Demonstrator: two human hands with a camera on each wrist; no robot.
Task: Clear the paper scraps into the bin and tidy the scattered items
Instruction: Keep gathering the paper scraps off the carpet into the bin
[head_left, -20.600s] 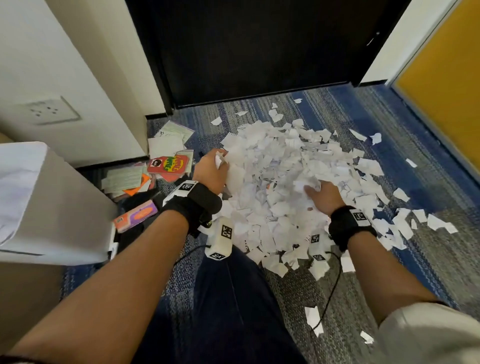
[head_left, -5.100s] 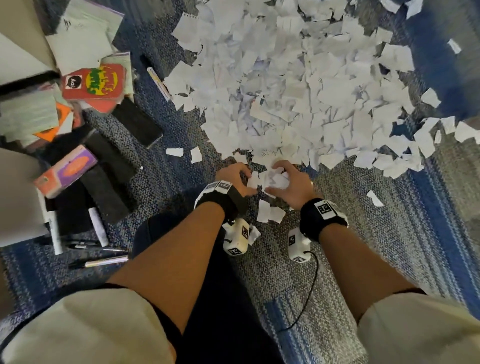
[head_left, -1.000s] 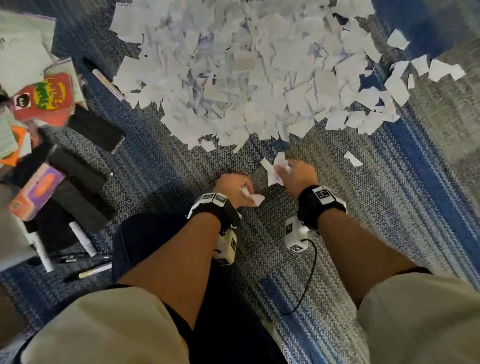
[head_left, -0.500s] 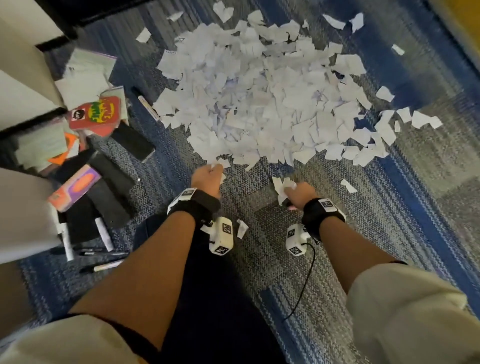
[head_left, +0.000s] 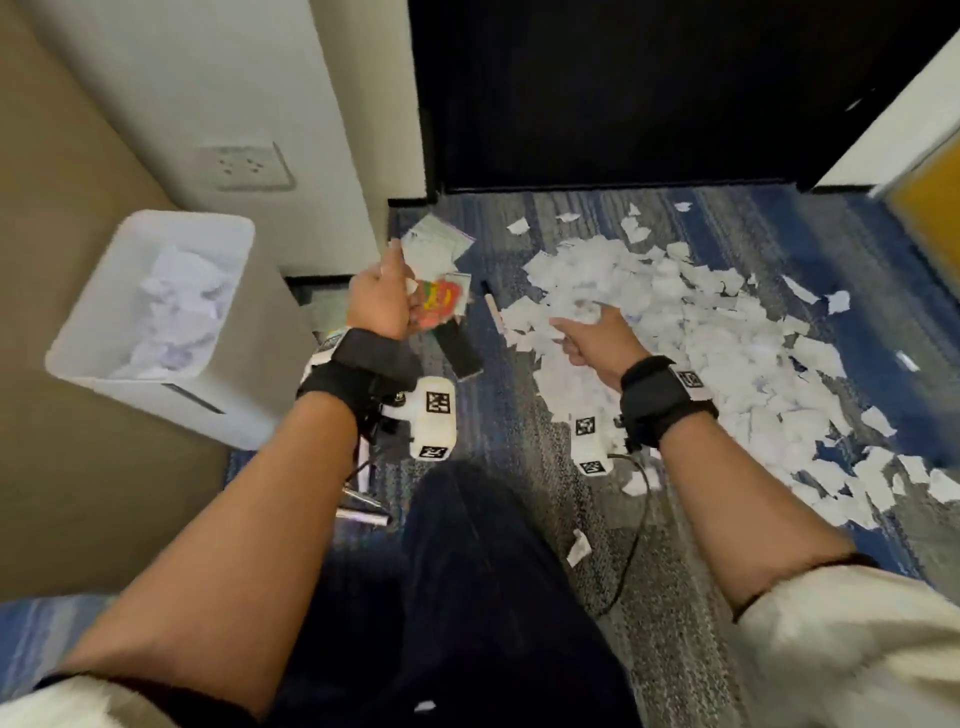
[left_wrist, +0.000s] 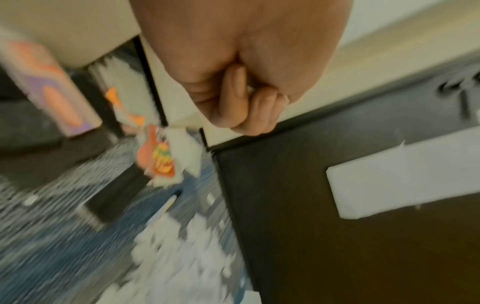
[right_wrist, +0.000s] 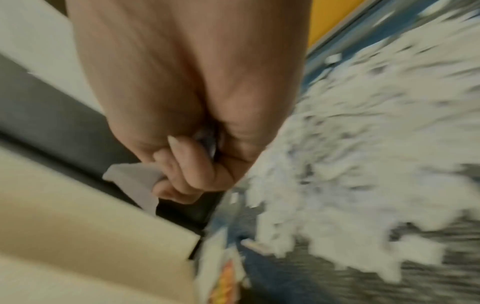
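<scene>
I am mid-carry, between gathering and dumping: my left hand (head_left: 382, 301) hangs raised with its fingers (left_wrist: 249, 107) curled into a fist, and a sliver of white between them suggests a small torn paper scrap, though the wrist view is too smeared to be sure. My right hand (head_left: 597, 335) is clamped round a crumpled white paper scrap (right_wrist: 135, 183) that pokes out below my knuckles. The white rectangular plastic bin (head_left: 208, 395), already part-filled with torn paper, stands at about nine o'clock from my left hand, beside the beige wall. The big heap of torn white paper scraps (head_left: 701, 343) lies on the blue and grey striped carpet (head_left: 519, 415) at two to three o'clock from my right hand. The next move calls for swinging both fists over the bin's mouth and letting go there, not short of its rim. The red and orange printed card (head_left: 439, 306) and the other loose items near it are partly covered by my left hand, and both wrist views are blurred.
</scene>
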